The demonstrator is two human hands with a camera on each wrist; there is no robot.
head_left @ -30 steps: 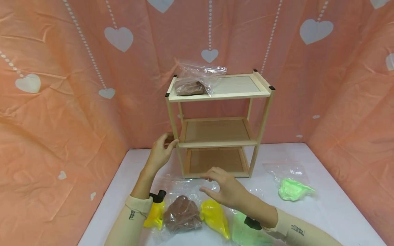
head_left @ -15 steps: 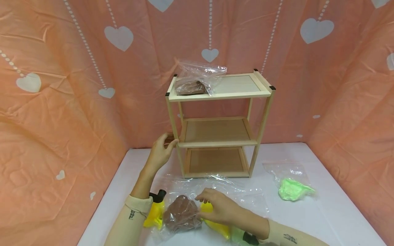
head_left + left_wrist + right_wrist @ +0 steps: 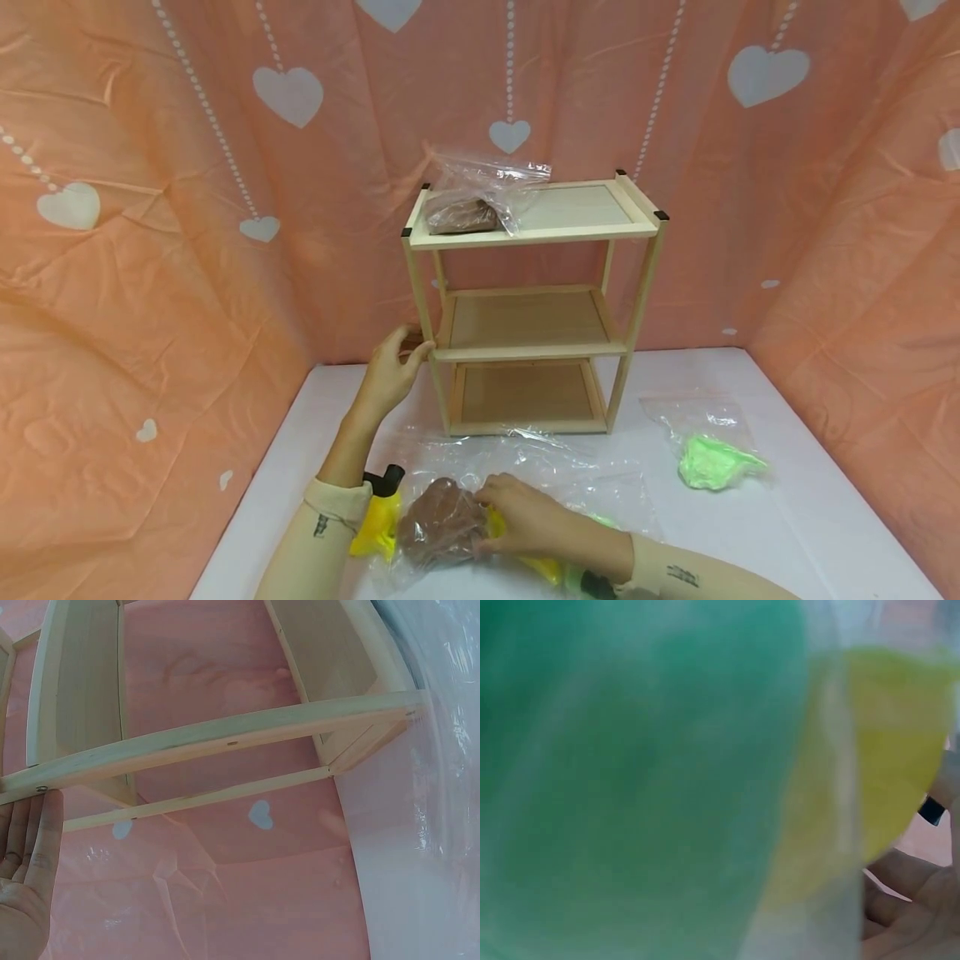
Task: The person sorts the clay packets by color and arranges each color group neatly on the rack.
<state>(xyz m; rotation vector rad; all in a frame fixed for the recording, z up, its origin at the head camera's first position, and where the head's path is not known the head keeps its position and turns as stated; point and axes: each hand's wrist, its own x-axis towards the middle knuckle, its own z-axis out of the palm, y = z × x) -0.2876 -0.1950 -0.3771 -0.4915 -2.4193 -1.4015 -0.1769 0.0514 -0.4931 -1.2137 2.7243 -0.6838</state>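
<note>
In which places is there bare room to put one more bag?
Free: the middle shelf, the bottom shelf, the top shelf right of its brown bag, and the table in front of the lone green bag. Crowded: the table's near middle, where bags lie beside and under the right hand.

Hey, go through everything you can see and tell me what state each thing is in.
Shelf: upright on the table
Upper brown bag: on the top board, seal unclear
Lower brown bag: wrinkled, lying down, seal unclear
Left yellow bag: partly hidden
Right yellow bag: partly hidden
Right green bag: on the table, untouched, seal unclear
Left green bag: mostly hidden
Left hand: gripping the left post
Right hand: at the lower brown bag, grip unclear
</note>
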